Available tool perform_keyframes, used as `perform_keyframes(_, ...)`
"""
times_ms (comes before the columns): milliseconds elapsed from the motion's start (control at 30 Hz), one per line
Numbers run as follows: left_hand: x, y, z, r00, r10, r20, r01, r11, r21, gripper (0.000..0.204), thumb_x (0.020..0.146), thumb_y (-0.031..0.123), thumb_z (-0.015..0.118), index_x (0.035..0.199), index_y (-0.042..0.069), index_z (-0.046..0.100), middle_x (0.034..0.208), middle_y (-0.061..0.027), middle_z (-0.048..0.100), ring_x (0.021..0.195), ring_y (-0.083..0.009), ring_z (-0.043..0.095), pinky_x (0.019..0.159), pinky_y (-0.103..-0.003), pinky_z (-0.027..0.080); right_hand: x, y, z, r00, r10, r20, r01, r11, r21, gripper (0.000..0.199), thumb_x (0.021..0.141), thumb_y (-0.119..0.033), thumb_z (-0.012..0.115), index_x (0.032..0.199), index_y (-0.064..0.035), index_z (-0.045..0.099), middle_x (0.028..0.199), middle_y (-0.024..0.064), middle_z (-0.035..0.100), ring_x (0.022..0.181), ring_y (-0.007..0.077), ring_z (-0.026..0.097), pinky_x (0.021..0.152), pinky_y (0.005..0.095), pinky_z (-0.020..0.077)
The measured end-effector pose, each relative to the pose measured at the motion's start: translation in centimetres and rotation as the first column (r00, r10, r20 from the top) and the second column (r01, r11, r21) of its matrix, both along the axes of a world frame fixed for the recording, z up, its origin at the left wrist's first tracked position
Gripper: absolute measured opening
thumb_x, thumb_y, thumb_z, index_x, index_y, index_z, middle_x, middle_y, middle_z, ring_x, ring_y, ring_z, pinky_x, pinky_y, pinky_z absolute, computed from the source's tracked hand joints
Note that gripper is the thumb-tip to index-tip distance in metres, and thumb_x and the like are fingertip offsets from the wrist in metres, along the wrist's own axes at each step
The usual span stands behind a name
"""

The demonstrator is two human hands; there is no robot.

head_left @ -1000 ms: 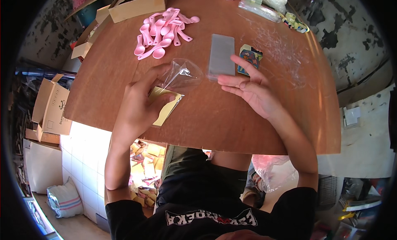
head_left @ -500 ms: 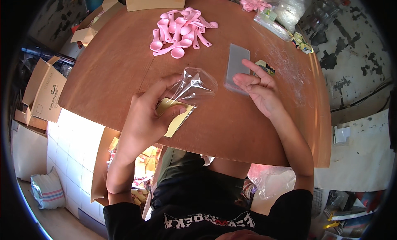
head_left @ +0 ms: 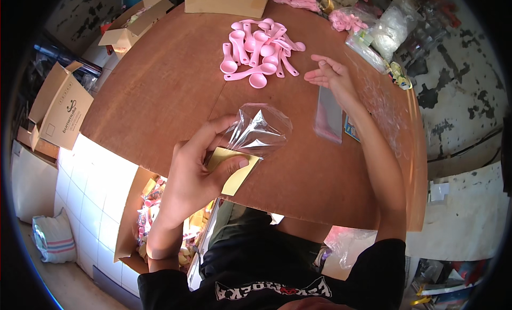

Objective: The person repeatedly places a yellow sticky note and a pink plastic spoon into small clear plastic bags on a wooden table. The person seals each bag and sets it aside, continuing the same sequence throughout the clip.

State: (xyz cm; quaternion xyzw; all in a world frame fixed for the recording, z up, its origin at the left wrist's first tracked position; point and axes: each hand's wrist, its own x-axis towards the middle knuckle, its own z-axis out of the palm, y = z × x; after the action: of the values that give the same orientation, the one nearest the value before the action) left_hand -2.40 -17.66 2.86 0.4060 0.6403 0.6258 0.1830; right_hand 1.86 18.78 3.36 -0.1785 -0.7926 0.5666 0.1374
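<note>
My left hand grips a clear plastic bag with a pale yellow card in its lower part. The thumb presses on the card, and the bag's upper end puffs out over the table. My right hand is raised with its fingers apart and holds nothing. To its left lies a heap of pink spoons, several of them overlapping. Below that hand is a flat stack of clear plastic sleeves. A small printed card lies beside the stack, partly covered by my forearm.
The brown wooden table bears a cardboard box at its far edge. Bagged pink items and clear plastic bundles crowd the far right. Under the near left edge stands an open carton of packed pieces.
My right hand has moved away from me, off the plastic sleeves and toward the spoons. My left hand still holds the bag and card. The whole view has shifted slightly.
</note>
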Motion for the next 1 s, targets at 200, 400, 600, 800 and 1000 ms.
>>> perform_keyframes(200,-0.5,0.7,-0.7,0.996,0.080,0.035,-0.084,0.989,0.119,0.055,0.079,-0.003,0.077,0.129,-0.001,0.055,0.093,-0.0134,0.074,0.089,-0.0129,0.068,0.082,-0.028,0.051,-3.0,1.1,-2.9,0.995,0.001,-0.104,0.033,0.946,0.324,0.037,0.099,-0.006,0.045,0.135,0.0023,0.049,0.115,0.0214,0.067,0.109,0.0255,0.066,0.093,0.0333,0.0528)
perform_keyframes(400,-0.7,0.4,-0.7,0.994,0.085,0.074,-0.092,0.992,0.087,0.055,0.080,-0.003,0.076,0.130,-0.001,0.053,0.092,-0.0130,0.074,0.088,-0.0100,0.067,0.080,-0.026,0.050,-3.9,-0.5,-3.1,0.988,0.006,-0.156,0.100,0.742,0.663,0.032,0.085,0.000,0.058,0.117,0.0019,0.061,0.108,0.0218,0.070,0.101,0.0290,0.070,0.084,0.0361,0.0546)
perform_keyframes(600,-0.6,1.3,-0.6,0.994,0.047,0.097,-0.060,0.989,0.139,0.058,0.082,-0.004,0.075,0.134,-0.001,0.049,0.095,-0.0109,0.073,0.091,-0.0097,0.064,0.084,-0.025,0.048,-4.3,-1.5,-2.4,0.999,0.032,0.012,-0.031,0.701,0.712,0.020,0.081,-0.006,0.068,0.100,0.0013,0.068,0.092,0.0212,0.071,0.085,0.0342,0.071,0.075,0.0425,0.0562)
perform_keyframes(800,-0.4,2.1,-0.2,0.989,-0.008,0.146,-0.017,0.985,0.173,0.060,0.082,-0.006,0.073,0.136,-0.001,0.046,0.099,-0.0092,0.071,0.097,-0.0100,0.063,0.088,-0.025,0.045,-2.7,-3.3,-1.9,0.999,-0.032,-0.025,0.032,0.259,0.965,0.023,0.080,-0.005,0.066,0.102,0.0009,0.063,0.092,0.0198,0.067,0.084,0.0384,0.067,0.073,0.0479,0.0552)
perform_keyframes(1000,-0.2,4.0,0.3,0.995,-0.066,0.075,0.061,0.995,0.076,0.061,0.082,-0.007,0.072,0.136,-0.001,0.045,0.106,-0.0082,0.067,0.101,-0.0123,0.062,0.088,-0.028,0.047,0.8,-3.1,-1.3,0.973,0.154,-0.172,0.141,0.191,0.971,0.023,0.083,0.001,0.060,0.105,0.0002,0.062,0.091,0.0164,0.061,0.082,0.0366,0.066,0.072,0.0437,0.0556)
